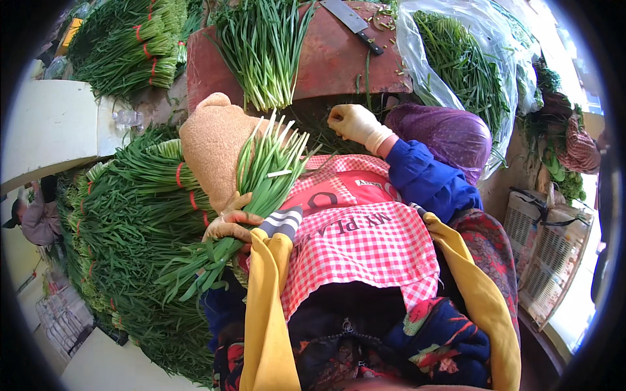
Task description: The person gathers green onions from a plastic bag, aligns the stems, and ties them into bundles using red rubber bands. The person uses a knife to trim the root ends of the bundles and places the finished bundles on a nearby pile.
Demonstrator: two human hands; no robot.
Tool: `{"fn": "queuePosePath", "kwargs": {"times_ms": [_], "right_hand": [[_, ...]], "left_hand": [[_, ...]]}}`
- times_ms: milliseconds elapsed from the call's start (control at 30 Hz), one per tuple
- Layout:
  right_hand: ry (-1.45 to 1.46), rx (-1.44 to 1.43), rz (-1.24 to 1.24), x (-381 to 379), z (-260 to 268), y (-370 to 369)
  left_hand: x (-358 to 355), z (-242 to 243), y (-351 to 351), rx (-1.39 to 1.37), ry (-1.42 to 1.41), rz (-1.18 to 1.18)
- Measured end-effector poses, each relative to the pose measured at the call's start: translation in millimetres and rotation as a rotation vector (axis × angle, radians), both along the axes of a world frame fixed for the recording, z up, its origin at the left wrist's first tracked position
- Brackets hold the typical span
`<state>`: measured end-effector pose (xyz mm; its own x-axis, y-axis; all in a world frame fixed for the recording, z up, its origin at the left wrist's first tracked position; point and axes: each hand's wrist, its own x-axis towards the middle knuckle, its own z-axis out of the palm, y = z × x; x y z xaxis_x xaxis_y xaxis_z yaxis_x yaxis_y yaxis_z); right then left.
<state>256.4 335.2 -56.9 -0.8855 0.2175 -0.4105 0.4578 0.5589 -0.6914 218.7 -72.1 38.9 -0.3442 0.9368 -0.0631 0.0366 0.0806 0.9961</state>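
Observation:
My left hand [232, 222], in a pale glove, is closed around a bunch of garlic chives [269, 181], their white ends pointing up and away from me, over the red checked apron [352, 244]. My right hand [356, 124], also gloved, is raised between my knees with the fingers curled; whether anything small is in them cannot be told. Another loose pile of chives [266, 63] lies on the red board [337, 68] before me. A cleaver [349, 19] with a black handle rests at the board's far right, among cut stem bits.
Chive bundles tied with red bands [156, 244] are heaped at the left, more [132, 44] at the far left. A clear plastic bag of greens [455, 63] stands right of the board. Plastic crates [552, 244] stand at the right; a person [39, 220] is at the left edge.

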Motion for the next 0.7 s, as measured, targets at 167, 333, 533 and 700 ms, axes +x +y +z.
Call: {"fn": "queuePosePath", "kwargs": {"times_ms": [167,333,533,700], "right_hand": [[-0.053,-0.304,0.290,12,-16,-17],[-0.087,-0.260,0.415,16,-39,-34],[0.115,-0.024,0.085,9,-47,13],[-0.026,-0.629,0.201,-7,-31,-33]], "left_hand": [[-2,-1,0,0.022,0.067,0.013],[2,5,7,0.096,-0.016,0.052],[4,13,1,-0.037,-0.273,0.069],[3,8,4,-0.016,-0.292,0.093]]}}
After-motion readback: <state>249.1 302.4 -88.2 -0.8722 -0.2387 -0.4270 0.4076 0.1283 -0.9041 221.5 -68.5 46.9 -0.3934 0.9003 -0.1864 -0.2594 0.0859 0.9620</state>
